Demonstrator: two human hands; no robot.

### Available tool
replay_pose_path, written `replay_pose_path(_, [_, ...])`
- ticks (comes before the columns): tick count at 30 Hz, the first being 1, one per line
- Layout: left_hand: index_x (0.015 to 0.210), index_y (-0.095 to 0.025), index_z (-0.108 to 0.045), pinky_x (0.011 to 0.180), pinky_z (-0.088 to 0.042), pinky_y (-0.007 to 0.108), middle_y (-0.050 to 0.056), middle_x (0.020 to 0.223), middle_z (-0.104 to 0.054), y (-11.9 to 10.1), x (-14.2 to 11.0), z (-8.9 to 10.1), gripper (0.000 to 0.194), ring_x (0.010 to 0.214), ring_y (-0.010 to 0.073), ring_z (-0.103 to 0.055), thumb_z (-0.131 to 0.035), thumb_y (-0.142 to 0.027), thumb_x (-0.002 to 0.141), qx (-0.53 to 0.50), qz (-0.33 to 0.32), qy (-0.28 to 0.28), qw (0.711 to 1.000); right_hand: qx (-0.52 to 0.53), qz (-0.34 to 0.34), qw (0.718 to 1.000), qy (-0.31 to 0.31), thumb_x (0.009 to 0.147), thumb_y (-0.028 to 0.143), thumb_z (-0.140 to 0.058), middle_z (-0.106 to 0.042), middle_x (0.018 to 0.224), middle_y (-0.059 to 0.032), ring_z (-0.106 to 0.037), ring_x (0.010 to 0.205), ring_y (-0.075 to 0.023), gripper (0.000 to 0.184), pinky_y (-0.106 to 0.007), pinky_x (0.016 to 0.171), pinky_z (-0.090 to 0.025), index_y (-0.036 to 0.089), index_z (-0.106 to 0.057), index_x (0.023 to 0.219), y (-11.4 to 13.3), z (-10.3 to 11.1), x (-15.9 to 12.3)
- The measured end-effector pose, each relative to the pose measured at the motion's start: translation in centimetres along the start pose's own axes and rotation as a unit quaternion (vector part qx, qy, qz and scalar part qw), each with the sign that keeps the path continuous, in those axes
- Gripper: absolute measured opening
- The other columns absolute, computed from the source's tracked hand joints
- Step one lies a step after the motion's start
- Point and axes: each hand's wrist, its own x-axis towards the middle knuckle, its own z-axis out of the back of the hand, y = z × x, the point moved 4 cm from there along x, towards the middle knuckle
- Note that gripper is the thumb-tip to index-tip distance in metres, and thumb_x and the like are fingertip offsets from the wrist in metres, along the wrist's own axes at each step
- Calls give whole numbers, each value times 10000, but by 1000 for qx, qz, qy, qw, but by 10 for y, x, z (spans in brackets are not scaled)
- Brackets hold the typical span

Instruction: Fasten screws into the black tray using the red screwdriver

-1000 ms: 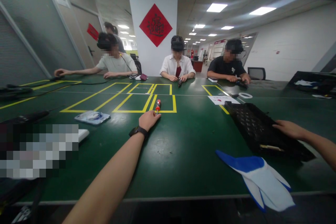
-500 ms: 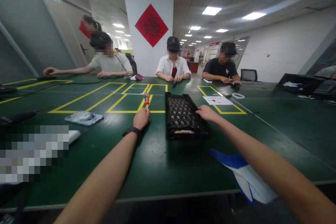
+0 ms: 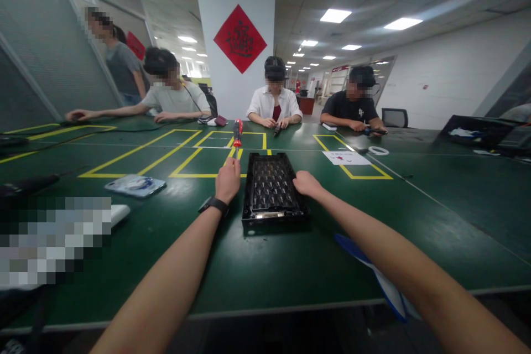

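My left hand (image 3: 228, 180) is closed round the metal shaft of a screwdriver (image 3: 238, 134), whose red and grey handle points up and away from me. Just right of it lies a black rectangular tray-like case (image 3: 271, 215), with rows of small shiny pieces inside and a pale strip along its near end. My right hand (image 3: 306, 183) grips the right edge of this case, fingers partly hidden by its rim. The case appears to rest on or just above the green table (image 3: 166, 254); I cannot tell which.
A patterned flat item (image 3: 136, 185) lies left, near a dark power tool (image 3: 29, 187). Under my right forearm is a blue and white cloth (image 3: 385, 282). A paper sheet (image 3: 347, 158) and a tape roll (image 3: 378, 151) lie ahead right. Several people sit across the table.
The black case has moved left, closer to my left hand, with my right hand on it. The screwdriver is raised higher and more upright. A standing person at the back left has moved left.
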Motion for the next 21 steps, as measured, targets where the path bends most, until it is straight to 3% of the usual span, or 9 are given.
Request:
replay_pose_path(4, [884,-176,-510,592,-334,268,64,715,-590,-17,-7,0,365,668,185,-555,-221,-397,914,-10,-48,41,998,-6,-8,1000,-10,824,188,-411,-640,958,-197,-615,899,-259,260,-305,734,-444,80,-633,906,4,3,-5])
replay_pose_path(7, [856,-189,-501,579,-326,262,48,695,-577,-32,-14,-2,360,636,174,-541,-223,-411,913,-25,-98,78,992,-16,-16,998,-57,837,183,-392,-591,1053,-221,-568,984,-280,285,-351,771,-432,71,-586,1013,15,14,-17])
replay_pose_path(9, [845,-196,-493,572,-317,261,37,675,-564,-43,-19,-2,354,623,172,-532,-226,-418,911,-32,-132,96,986,-16,19,994,-111,857,217,-380,-536,1158,-207,-503,1076,-268,309,-351,825,-404,92,-551,1081,29,27,-29])
replay_pose_path(10, [842,-198,-490,568,-312,261,34,669,-559,-48,-21,-3,346,625,172,-531,-232,-418,910,-35,-146,103,983,-3,72,989,-127,856,256,-401,-553,1135,-182,-509,1052,-251,297,-329,819,-400,108,-572,1048,39,33,-36])
replay_pose_path(11, [839,-200,-486,566,-308,260,30,663,-554,-52,-23,-3,337,625,171,-529,-238,-416,909,-39,-157,110,981,22,138,986,-94,843,303,-440,-599,1049,-143,-540,972,-221,280,-294,781,-405,123,-608,977,49,34,-41])
replay_pose_path(13, [817,-201,-477,562,-304,258,22,651,-540,-58,-25,-4,322,614,164,-519,-247,-408,908,-55,-172,121,976,83,262,959,77,781,395,-537,-647,809,-62,-568,744,-152,292,-231,658,-402,137,-654,854,67,29,-52])
replay_pose_path(15, [779,-200,-462,553,-301,254,10,627,-517,-60,-27,-7,316,588,152,-498,-254,-401,906,-78,-176,130,973,119,316,915,220,714,400,-613,-626,648,-10,-536,595,-106,292,-200,569,-374,134,-671,817,76,22,-61])
replay_pose_path(17, [741,-199,-444,542,-299,249,-3,606,-495,-60,-27,-9,314,565,139,-476,-265,-400,903,-106,-176,138,969,124,321,899,270,694,329,-634,-614,604,2,-525,557,-91,251,-189,548,-365,119,-673,826,79,17,-62])
replay_pose_path(21, [689,-196,-414,527,-300,244,-23,557,-461,-57,-26,-11,324,528,123,-442,-279,-404,897,-152,-158,152,964,116,308,896,298,694,228,-615,-631,639,-6,-546,593,-91,211,-182,581,-384,110,-667,860,81,9,-56])
